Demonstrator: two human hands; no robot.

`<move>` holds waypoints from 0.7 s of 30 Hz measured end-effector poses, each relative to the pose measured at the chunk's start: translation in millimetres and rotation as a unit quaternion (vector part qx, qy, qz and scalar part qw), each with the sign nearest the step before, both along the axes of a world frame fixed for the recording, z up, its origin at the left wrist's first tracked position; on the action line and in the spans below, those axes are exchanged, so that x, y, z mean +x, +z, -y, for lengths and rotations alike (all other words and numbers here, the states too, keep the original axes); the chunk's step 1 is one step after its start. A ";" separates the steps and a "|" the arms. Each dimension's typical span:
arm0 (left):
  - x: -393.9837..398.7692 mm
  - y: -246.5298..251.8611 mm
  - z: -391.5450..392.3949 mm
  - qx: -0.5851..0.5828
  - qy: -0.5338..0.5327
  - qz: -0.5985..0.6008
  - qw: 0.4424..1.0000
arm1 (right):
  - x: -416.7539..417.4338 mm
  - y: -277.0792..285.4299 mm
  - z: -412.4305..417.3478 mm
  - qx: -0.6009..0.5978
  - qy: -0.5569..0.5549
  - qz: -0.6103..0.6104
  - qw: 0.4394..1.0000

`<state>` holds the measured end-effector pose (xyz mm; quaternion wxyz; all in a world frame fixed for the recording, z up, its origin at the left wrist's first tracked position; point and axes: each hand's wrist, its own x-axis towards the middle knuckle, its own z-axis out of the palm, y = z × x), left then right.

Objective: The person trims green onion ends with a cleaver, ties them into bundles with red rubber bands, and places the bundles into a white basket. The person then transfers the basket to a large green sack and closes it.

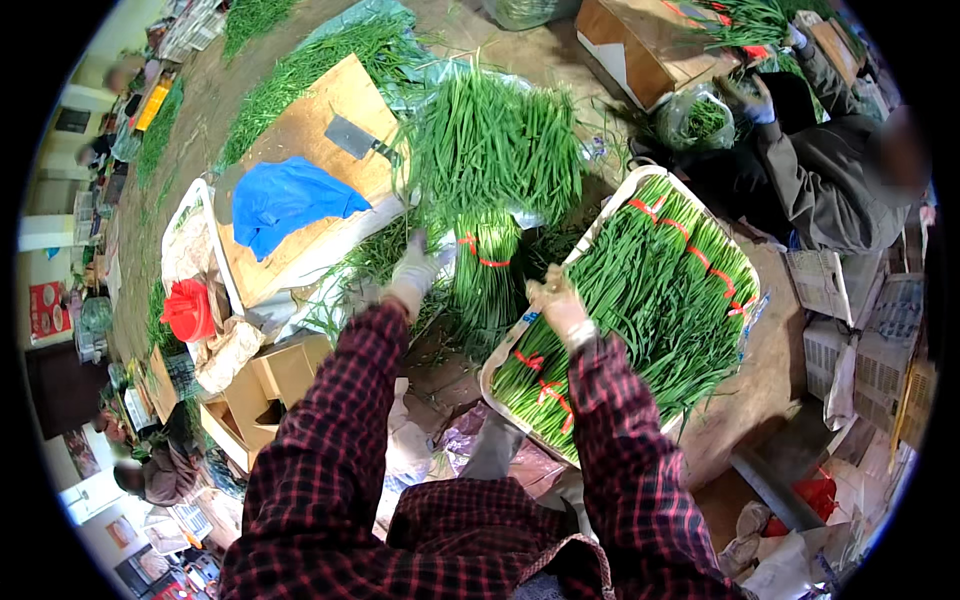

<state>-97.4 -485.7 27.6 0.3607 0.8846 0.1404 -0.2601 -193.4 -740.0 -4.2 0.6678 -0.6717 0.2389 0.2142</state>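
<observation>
A bundle of garlic chives [486, 289] tied with red ribbon lies between my hands, its stems facing a larger loose heap of chives [495, 142]. My left hand [414, 274], in a pale glove, is just left of the bundle over loose leaves, fingers apart and nothing visible in it. My gloved right hand [559, 304] is at the left rim of a white crate [501, 352]; blur hides whether its curled fingers grip the rim. Rows of chives [652, 300] with red ties fill the crate.
A wooden board [352, 82] at left carries a cleaver [351, 136] and a blue cloth [292, 202]. Cardboard boxes [262, 390] and a red plastic item [187, 309] are nearer left. A co-worker [817, 180] sits at right beside a bag of greens [697, 120].
</observation>
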 end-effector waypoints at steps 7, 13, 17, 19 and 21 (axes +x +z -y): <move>-144.3 -74.1 -19.9 -0.086 0.066 -0.167 0.980 | -217.2 58.0 59.8 0.094 -0.070 -0.270 0.956; -172.1 -27.9 92.9 -0.128 -0.015 -0.148 0.981 | -258.7 62.8 146.7 -0.069 -0.043 -0.191 0.978; -186.5 29.1 173.6 -0.041 -0.131 -0.090 0.986 | -247.1 48.2 184.5 -0.080 0.000 -0.104 0.991; -228.6 -43.2 173.4 -0.080 -0.076 -0.061 0.992 | -237.8 53.6 197.0 -0.130 0.061 -0.063 0.988; -242.3 -49.7 208.0 -0.105 -0.027 -0.063 0.992 | -248.0 51.3 224.6 -0.086 0.086 -0.124 0.985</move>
